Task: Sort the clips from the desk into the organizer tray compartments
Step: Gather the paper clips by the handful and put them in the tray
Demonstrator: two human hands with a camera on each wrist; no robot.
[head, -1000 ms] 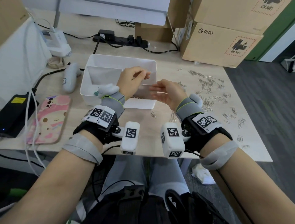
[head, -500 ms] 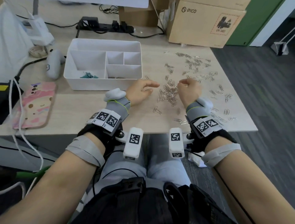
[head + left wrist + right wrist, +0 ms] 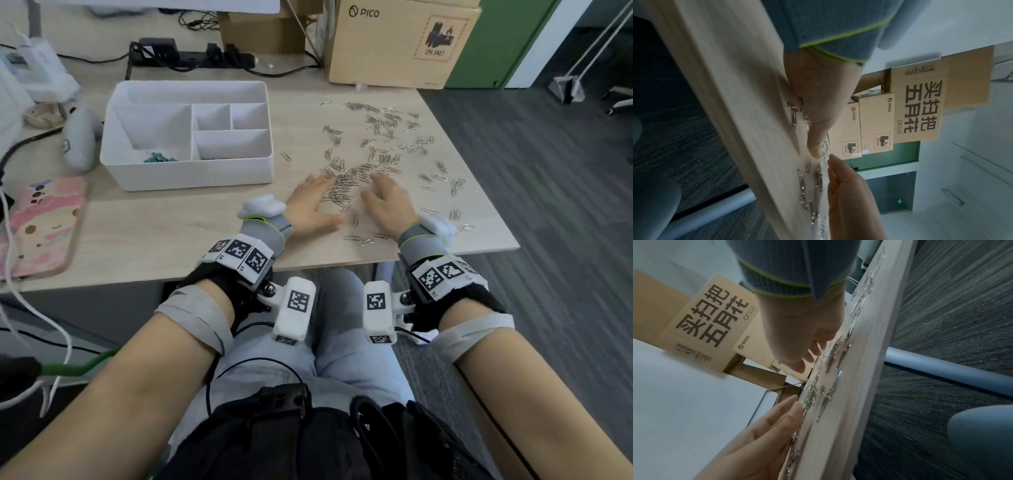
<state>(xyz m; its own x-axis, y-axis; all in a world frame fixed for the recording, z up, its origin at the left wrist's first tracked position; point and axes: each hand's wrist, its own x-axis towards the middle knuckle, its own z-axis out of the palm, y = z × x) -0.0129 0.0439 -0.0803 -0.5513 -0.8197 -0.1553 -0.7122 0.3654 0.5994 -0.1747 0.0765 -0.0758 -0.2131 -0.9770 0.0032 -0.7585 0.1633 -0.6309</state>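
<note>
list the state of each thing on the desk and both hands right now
white plastic organizer tray: upright, open-topped, teal clips in the big left compartment
small teal clips: lying in the tray
silver wire paper clips: scattered loose on the desk, densest between the hands
left hand: flat on the desk, fingers straight at the pile's edge
right hand: fingers bent over the pile, grip unclear
pink phone case: lying flat

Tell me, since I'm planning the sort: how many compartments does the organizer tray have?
5: long rear strip, large left, two small middle, wide front right. None seems hidden.
</note>
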